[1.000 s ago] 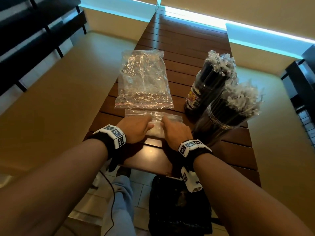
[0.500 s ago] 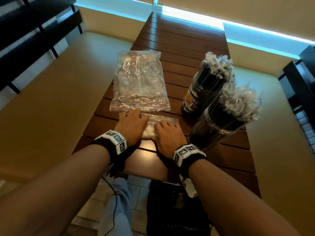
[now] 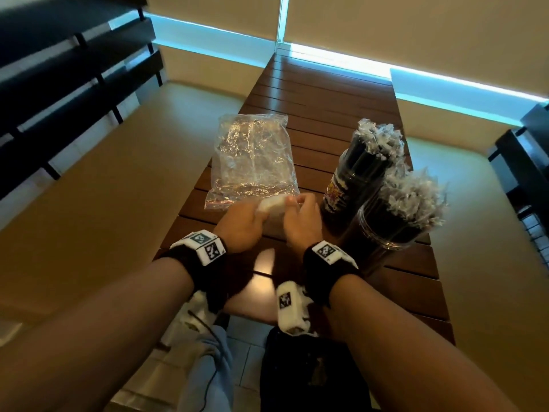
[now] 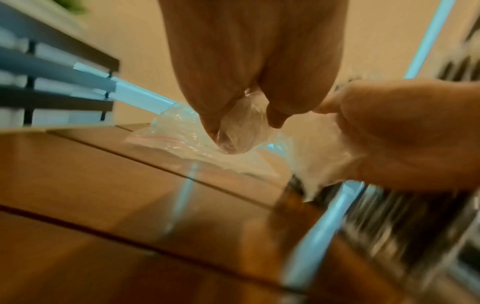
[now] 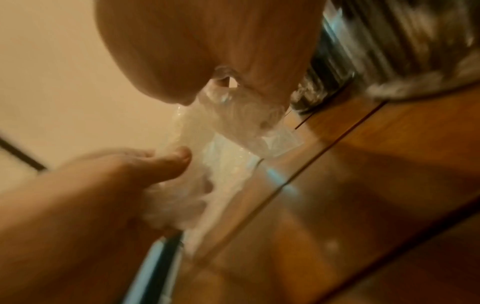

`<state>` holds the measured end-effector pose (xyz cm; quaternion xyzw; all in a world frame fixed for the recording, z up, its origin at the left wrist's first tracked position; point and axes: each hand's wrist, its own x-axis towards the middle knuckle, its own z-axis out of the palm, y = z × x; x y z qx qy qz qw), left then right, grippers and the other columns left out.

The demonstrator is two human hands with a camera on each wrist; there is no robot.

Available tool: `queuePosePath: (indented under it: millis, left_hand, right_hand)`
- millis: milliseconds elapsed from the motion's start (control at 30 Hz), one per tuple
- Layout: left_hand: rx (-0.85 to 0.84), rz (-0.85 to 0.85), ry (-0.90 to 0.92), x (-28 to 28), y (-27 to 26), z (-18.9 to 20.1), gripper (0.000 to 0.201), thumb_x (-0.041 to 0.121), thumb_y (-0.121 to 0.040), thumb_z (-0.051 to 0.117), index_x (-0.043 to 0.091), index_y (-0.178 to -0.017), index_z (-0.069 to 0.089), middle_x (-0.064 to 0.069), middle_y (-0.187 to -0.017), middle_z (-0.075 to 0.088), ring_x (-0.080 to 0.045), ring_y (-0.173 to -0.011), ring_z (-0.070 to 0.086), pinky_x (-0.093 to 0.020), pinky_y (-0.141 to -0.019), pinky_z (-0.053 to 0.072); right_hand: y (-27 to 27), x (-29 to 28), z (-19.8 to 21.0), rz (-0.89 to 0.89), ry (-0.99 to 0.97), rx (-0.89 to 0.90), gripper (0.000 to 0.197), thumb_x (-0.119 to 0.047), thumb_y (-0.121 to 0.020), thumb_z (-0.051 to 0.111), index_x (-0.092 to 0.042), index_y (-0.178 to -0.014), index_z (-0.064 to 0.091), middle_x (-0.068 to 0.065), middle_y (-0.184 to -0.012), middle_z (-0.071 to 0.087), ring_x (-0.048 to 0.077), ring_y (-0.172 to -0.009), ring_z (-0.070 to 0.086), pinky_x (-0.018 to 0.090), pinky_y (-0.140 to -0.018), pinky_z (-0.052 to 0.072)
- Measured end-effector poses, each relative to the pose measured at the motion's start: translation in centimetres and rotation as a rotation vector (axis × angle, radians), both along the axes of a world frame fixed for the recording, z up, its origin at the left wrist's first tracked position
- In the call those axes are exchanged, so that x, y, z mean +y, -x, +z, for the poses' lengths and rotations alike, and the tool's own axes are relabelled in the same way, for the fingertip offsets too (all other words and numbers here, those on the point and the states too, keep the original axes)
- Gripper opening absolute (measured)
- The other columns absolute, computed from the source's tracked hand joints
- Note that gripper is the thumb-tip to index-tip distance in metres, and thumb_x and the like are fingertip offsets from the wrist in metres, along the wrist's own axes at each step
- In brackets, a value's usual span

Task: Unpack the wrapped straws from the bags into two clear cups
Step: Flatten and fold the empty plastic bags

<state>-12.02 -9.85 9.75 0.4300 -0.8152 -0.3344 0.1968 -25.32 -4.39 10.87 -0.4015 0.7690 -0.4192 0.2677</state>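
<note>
Both hands hold a small folded clear bag point(image 3: 271, 205) just above the wooden table point(image 3: 323, 114). My left hand point(image 3: 258, 210) grips its left end and my right hand point(image 3: 292, 202) pinches its right end. In the left wrist view my left fingers point(image 4: 210, 121) curl round the crumpled bag point(image 4: 240, 131). In the right wrist view the bag point(image 5: 233, 121) hangs from my right hand point(image 5: 223, 90). A second empty clear bag point(image 3: 252, 162) lies flat beyond the hands. Two clear cups, one far point(image 3: 353, 185) and one near point(image 3: 389, 230), stand at the right, packed with black wrapped straws point(image 3: 410, 197).
The table is narrow, with beige benches on both sides point(image 3: 104, 188). A black bag point(image 3: 309, 373) sits on the floor under the near edge. Dark slatted seat backs point(image 3: 59, 78) stand at the far left.
The hands were pressing the folded bag flat on the table. Now they have lifted it and hold it between them, a little farther from the near edge.
</note>
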Motion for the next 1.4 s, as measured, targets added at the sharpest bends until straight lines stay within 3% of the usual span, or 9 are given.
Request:
queuePosePath:
  millis: [200,367,500,600,667,767,1067,1200,1400]
  left_hand:
    - [0.641,0.185,-0.652,1.1,2.2,5.4,0.039,0.007,-0.091,0.039,0.009,-0.119,0.065,-0.011,-0.109,0.071,-0.028,-0.104,0.067,-0.041,-0.087,0.058]
    - [0.586,0.072,-0.749,-0.4,0.9,7.4,0.050,-0.010,-0.081,0.035,0.009,-0.111,0.070,-0.003,-0.120,0.068,-0.018,-0.112,0.062,-0.030,-0.092,0.054]
    - [0.165,0.102,-0.334,-4.3,-0.3,5.9,0.031,-0.010,-0.082,0.052,0.012,-0.074,0.073,-0.004,-0.082,0.073,-0.019,-0.085,0.068,-0.037,-0.083,0.055]
    - [-0.372,0.011,0.033,-7.0,-1.9,3.4,0.023,0.021,-0.087,0.060,0.015,-0.104,0.073,-0.003,-0.112,0.071,-0.022,-0.108,0.063,-0.035,-0.095,0.049]
    - [-0.645,-0.074,0.153,-8.2,-2.3,1.4,0.053,0.050,-0.085,0.053,0.019,-0.128,0.062,-0.004,-0.137,0.056,-0.026,-0.128,0.049,-0.044,-0.108,0.040]
    - [-0.803,-0.134,0.106,-9.0,-2.2,-0.7,0.061,0.035,-0.081,0.056,0.028,-0.140,0.044,-0.004,-0.151,0.033,-0.031,-0.137,0.038,-0.052,-0.106,0.041]
    - [-0.714,-0.299,0.124,-8.3,1.3,0.2,0.019,0.021,-0.086,0.061,0.013,-0.099,0.072,-0.006,-0.099,0.071,-0.020,-0.081,0.058,-0.028,-0.073,0.046]
    - [-0.793,-0.129,0.289,-9.4,-0.7,0.5,0.045,0.038,-0.087,0.062,0.033,-0.132,0.054,-0.004,-0.146,0.043,-0.029,-0.128,0.046,-0.047,-0.100,0.042]
    - [-0.662,-0.222,0.038,-10.0,-2.2,0.3,0.024,0.023,-0.090,0.060,0.024,-0.110,0.073,0.004,-0.114,0.071,-0.019,-0.098,0.065,-0.025,-0.080,0.045]
  right_hand:
    - [-2.4,-1.6,2.8,-0.069,0.102,-0.354,0.083,-0.068,-0.063,0.070,-0.031,-0.126,0.032,0.005,-0.125,0.053,0.023,-0.110,0.056,0.046,-0.094,0.050]
    - [-2.3,-1.0,1.4,-0.037,0.295,-0.919,0.042,-0.019,-0.078,0.078,-0.010,-0.117,0.063,0.012,-0.106,0.071,0.028,-0.099,0.068,0.055,-0.089,0.053]
    - [-2.0,-1.3,2.0,-0.002,0.210,-0.438,0.047,-0.013,-0.066,0.077,-0.025,-0.108,0.059,-0.005,-0.095,0.069,0.013,-0.089,0.067,0.030,-0.081,0.057]
    - [-2.3,0.1,2.3,0.124,-0.003,-0.094,0.052,-0.017,-0.075,0.069,-0.029,-0.122,0.050,-0.008,-0.099,0.059,0.017,-0.096,0.061,0.023,-0.081,0.054]
    - [-2.4,0.3,1.4,0.191,-0.110,0.041,0.052,-0.022,-0.077,0.067,-0.027,-0.126,0.049,-0.001,-0.111,0.063,0.024,-0.107,0.061,0.028,-0.086,0.050]
    - [-2.1,0.0,-0.4,0.274,-0.241,0.161,0.051,-0.034,-0.078,0.063,-0.027,-0.125,0.047,0.006,-0.119,0.064,0.032,-0.109,0.060,0.030,-0.079,0.045]
    - [-1.1,-2.0,-3.3,0.253,-0.289,0.272,0.051,-0.042,-0.062,0.056,-0.028,-0.111,0.055,-0.002,-0.103,0.059,0.021,-0.093,0.062,0.026,-0.066,0.045]
    - [-0.3,-1.0,-3.7,0.341,-0.336,0.352,0.055,-0.043,-0.059,0.055,-0.032,-0.112,0.052,-0.004,-0.108,0.060,0.022,-0.095,0.063,0.037,-0.078,0.056]
    - [-1.0,0.0,-3.2,0.621,-0.381,0.511,0.070,-0.050,-0.068,0.069,-0.043,-0.129,0.035,-0.015,-0.135,0.037,0.022,-0.111,0.059,0.048,-0.083,0.053]
